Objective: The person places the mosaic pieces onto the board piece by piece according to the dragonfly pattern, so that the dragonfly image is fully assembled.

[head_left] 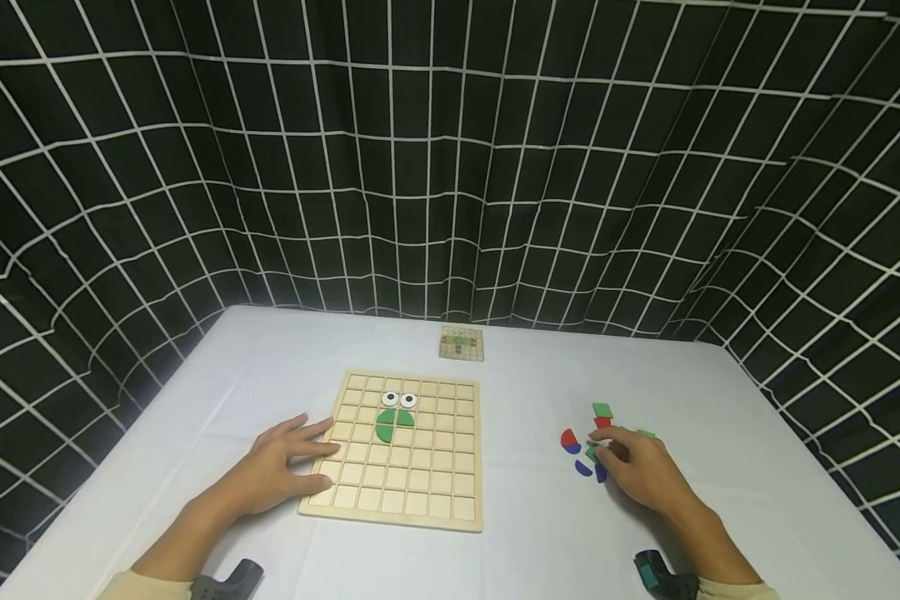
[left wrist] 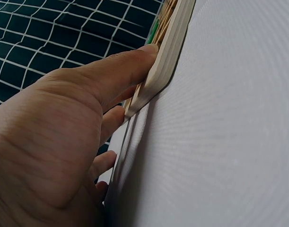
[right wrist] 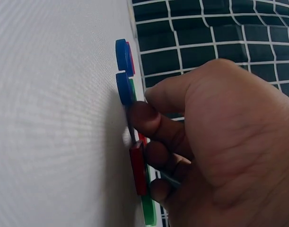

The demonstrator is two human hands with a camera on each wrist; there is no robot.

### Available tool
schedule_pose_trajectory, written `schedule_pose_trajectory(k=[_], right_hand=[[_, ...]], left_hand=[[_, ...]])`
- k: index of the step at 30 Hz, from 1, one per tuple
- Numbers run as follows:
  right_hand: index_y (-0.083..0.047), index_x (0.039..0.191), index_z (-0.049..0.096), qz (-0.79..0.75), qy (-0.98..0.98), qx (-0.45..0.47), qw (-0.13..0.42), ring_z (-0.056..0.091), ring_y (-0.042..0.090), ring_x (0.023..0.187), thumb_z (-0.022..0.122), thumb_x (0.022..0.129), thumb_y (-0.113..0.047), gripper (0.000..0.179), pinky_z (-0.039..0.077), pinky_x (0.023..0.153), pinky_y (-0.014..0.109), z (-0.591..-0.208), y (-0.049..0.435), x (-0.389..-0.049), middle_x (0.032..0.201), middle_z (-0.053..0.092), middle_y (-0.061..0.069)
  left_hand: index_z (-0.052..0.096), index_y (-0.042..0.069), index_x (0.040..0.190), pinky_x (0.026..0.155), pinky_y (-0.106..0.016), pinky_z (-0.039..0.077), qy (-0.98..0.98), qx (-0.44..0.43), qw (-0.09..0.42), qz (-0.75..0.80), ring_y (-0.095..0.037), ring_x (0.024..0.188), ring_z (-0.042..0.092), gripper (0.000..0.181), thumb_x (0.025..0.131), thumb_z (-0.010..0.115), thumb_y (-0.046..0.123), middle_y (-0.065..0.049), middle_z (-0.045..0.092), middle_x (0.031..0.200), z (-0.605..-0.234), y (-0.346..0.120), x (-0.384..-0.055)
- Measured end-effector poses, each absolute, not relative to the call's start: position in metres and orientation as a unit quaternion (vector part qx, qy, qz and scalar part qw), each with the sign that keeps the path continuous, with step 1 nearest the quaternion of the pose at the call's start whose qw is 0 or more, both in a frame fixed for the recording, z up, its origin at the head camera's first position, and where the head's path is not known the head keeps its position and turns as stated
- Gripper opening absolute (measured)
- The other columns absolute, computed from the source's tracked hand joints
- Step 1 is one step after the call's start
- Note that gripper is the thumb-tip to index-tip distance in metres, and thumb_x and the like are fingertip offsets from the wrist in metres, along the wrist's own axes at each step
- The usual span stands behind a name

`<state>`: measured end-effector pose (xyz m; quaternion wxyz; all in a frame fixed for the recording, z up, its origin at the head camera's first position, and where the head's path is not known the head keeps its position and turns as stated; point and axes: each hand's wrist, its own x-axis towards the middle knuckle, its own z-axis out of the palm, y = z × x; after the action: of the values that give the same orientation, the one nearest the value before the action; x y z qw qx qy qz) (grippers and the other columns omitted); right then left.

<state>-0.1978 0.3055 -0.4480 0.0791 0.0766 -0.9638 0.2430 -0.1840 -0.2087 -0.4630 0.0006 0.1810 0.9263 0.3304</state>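
A square wooden grid board [head_left: 440,483] lies on the table, with two eye discs [head_left: 399,399] and green quarter-round pieces [head_left: 385,418] set in its upper cells. Spread fingers of my left hand [head_left: 273,467] rest on the board's left edge; in the left wrist view the thumb [left wrist: 130,66] touches its rim. To the right, my right hand [head_left: 641,468] reaches down among loose pieces, its fingers bent. A green piece [head_left: 591,452] lies at its fingertips; whether they pinch it is unclear. Blue pieces [right wrist: 124,88] and a red piece [right wrist: 138,168] stand close to those fingers.
A small picture card [head_left: 462,343] with a grid pattern lies behind the board. Red-and-blue rounded pieces [head_left: 569,440], a blue piece [head_left: 583,468] and a green piece [head_left: 602,410] surround the right hand. A dark grid curtain [head_left: 450,167] encloses the white table [head_left: 525,400].
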Motion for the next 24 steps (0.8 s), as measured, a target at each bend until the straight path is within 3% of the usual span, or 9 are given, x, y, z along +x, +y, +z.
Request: schedule_pose_trajectory(k=[8,17,24], right_hand=[[-0.010,0.108,0.071,0.257,-0.958,0.098,0.076,0.050,0.015,0.071,0.068,0.084,-0.002,0.026,0.047,0.062,0.032,-0.4487,0.3067,-0.1980,0.078,0.060,-0.006],[-0.010,0.106,0.071,0.247,-0.958,0.112,0.089,0.045,0.015,0.069,0.078,0.079,-0.009,0.028,0.039,0.056,0.029,-0.4496,0.3079,-0.2009,0.074,0.050,-0.005],[-0.012,0.106,0.072,0.244,-0.962,0.107,0.055,0.045,0.018,0.071,0.080,0.079,-0.015,0.028,0.038,0.054,0.030,-0.4469,0.3083,-0.2025,0.078,0.046,0.000]], left_hand=[[0.072,0.022,0.115,0.104,-0.069,0.011,0.926,0.180,0.001,0.333,-0.041,0.138,0.023,0.050,0.074,0.078,0.048,0.001,0.047,0.144,-0.4644,-0.2097,-0.1845],[0.072,0.021,0.115,0.104,-0.069,0.011,0.926,0.181,0.000,0.332,-0.041,0.138,0.023,0.050,0.074,0.078,0.048,0.000,0.047,0.144,-0.4642,-0.2102,-0.1844],[0.072,0.021,0.115,0.105,-0.068,0.010,0.925,0.183,-0.001,0.333,-0.041,0.138,0.023,0.049,0.074,0.078,0.047,-0.001,0.048,0.144,-0.4650,-0.2094,-0.1842]])
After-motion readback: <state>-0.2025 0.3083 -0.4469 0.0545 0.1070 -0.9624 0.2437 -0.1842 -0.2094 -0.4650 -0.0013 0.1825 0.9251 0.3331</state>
